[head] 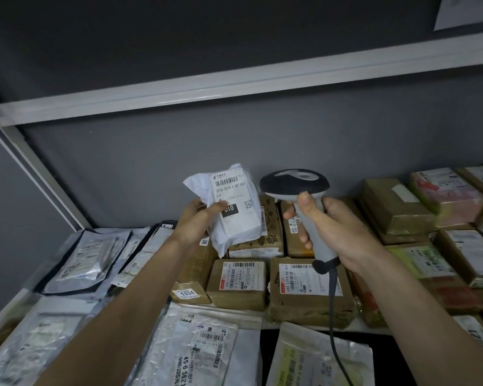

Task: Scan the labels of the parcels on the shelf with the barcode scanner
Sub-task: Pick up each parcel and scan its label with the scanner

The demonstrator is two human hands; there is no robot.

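- Parcel in a white soft bag (234,207) is up in the air, above the brown boxes (237,285) on the shelf (234,82).
- Our left hand (198,218) pinches its left edge, thumb on the label (233,196).
- Our right hand (329,227) is wrapped tight round the barcode scanner (299,196) handle, just beside the bag.
- We think the bag is light and floppy, so we should hold it by an edge and keep the label flat.
- 1 slip could crease the barcode.
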